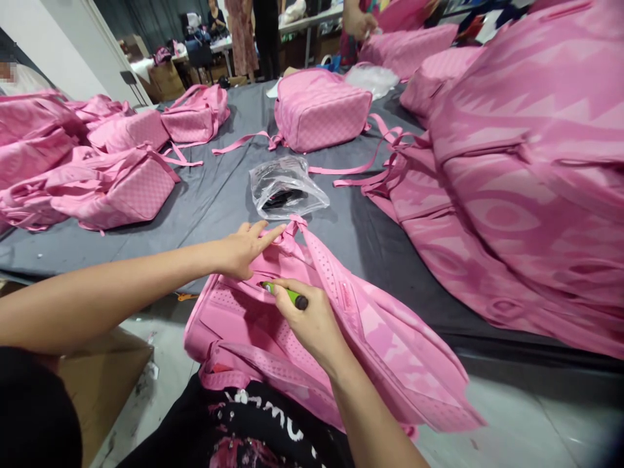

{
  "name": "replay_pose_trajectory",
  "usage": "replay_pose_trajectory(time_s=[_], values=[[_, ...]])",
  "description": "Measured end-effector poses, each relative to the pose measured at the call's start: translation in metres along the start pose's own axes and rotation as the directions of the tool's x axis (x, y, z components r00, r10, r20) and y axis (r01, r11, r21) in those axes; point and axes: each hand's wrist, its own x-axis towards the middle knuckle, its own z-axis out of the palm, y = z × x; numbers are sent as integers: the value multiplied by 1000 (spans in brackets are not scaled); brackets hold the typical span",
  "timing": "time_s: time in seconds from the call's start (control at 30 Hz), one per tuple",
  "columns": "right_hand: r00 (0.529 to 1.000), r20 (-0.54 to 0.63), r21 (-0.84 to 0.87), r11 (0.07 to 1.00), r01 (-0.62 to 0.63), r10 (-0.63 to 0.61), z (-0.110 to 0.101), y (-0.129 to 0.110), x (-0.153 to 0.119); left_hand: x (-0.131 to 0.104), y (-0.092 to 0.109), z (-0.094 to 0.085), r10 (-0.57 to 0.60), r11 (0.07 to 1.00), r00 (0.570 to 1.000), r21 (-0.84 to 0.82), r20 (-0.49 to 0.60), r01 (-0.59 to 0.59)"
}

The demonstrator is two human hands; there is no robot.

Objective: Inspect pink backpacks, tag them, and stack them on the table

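Note:
A pink patterned backpack (390,325) lies across my lap and the table's near edge, its perforated back side and shoulder straps facing up. My right hand (307,318) grips a green marker pen (287,294) with a dark end, and the pen's other end is at the backpack's top part. Beside it, my left hand (244,250) rests on the pink fabric with its fingers spread. Just beyond the backpack sits an open clear plastic bag (287,188) with small dark items inside.
Pink backpacks (131,188) crowd the left of the grey-covered table (219,188). Another backpack (322,107) stands at the back, and a large pile (526,182) rises on the right. A cardboard box (102,383) is on the floor at left. A co-worker's hand (359,25) shows across the table.

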Motion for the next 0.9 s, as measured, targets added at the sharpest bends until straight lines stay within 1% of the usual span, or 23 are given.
replay_pose_trajectory(time_s=[0.07,0.13,0.23,0.27,0.33,0.4,0.5,0.67,0.83,0.9], values=[[1000,5,-51,999,17,-16,1,1,1,0,1,1,4,1000,1000,-6,-1,-4],[999,-16,-108,993,44,-46,5,3,2,0,7,1,-32,999,999,20,-3,33],[993,-72,-168,982,84,-97,10,7,1,0,21,2,-109,984,994,140,-30,112],[991,-86,-183,979,87,-104,11,8,0,0,24,2,-118,976,992,179,-41,124],[989,-98,-213,973,86,-109,12,9,-1,1,28,2,-101,970,994,217,-50,109],[989,-95,-236,968,88,-113,11,8,-2,3,26,2,-63,975,997,210,-47,71],[988,-87,-239,965,106,-130,9,8,-1,5,17,3,-5,986,999,168,-43,12],[987,-78,-233,966,115,-137,9,11,2,6,2,7,83,994,994,77,-78,-77],[987,-50,-264,955,134,-152,10,13,5,7,-7,12,105,994,989,18,-102,-103],[976,-58,-277,943,185,-208,6,12,3,8,-9,15,111,993,987,-13,-118,-114]])
